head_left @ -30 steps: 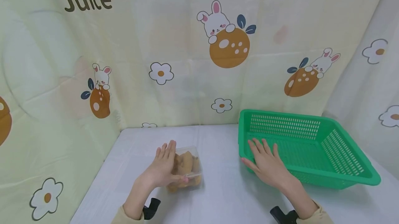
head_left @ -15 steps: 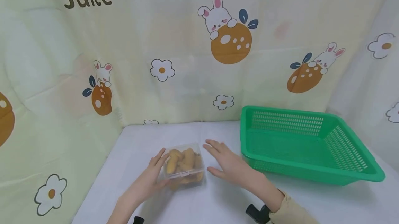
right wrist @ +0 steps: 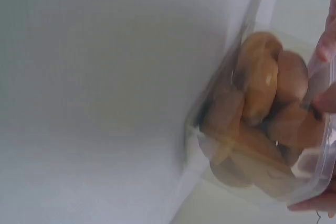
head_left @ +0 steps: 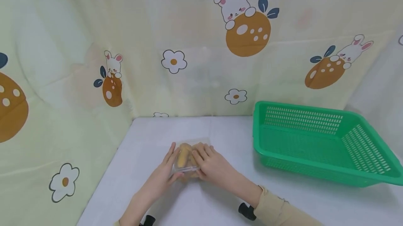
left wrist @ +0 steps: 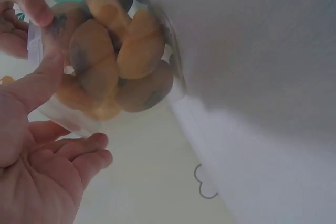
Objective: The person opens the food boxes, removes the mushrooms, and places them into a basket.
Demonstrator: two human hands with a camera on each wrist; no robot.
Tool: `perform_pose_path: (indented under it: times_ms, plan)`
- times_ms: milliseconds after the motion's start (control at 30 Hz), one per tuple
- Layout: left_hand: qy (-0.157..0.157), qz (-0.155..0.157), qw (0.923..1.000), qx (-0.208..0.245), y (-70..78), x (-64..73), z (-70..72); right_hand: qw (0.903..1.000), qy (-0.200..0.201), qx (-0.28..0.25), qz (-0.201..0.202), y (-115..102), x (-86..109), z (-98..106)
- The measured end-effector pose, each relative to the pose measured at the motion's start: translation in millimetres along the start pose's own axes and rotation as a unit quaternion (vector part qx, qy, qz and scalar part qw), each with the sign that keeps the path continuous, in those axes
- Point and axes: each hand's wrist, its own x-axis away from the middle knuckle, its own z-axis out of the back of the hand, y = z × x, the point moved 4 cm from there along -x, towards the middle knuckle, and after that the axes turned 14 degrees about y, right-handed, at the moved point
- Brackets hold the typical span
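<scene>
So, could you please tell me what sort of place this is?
Probably a makeshift tabletop recording booth: a rabbit-print cloth backdrop hangs behind a white-topped table, which bears a green plastic basket and a clear plastic box.

Fingers [left wrist: 92,165] flanking box [head_left: 186,169], gap toward basket [head_left: 315,171], box's rear perhaps free

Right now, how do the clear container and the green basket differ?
Look: the clear container is see-through, showing yellow-brown pieces inside; the green basket is opaque, with slotted sides.
Size: the container is much smaller than the basket.
Contact: the left hand and right hand touch the container; neither touches the basket.
Shared: both are box-like with four sides.
</scene>
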Motion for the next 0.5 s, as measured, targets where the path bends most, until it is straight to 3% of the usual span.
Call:
perform_pose_path:
  times_ms: [167, 333, 500]
  plan:
    - [0.014, -0.005, 0.9999, 0.003, 2.8, 1.2, -3.2, 0.9978, -0.023, 0.048, 0.039, 1.1, -4.8, -0.1]
    - [0.039, -0.024, 0.9989, 0.003, 4.4, 4.0, -5.4, 0.9963, -0.027, 0.058, 0.057, 1.5, -8.0, 0.1]
    - [0.045, -0.026, 0.9987, -0.001, 5.4, 4.7, -7.1, 0.9949, -0.035, 0.064, 0.071, 4.7, -10.4, -0.2]
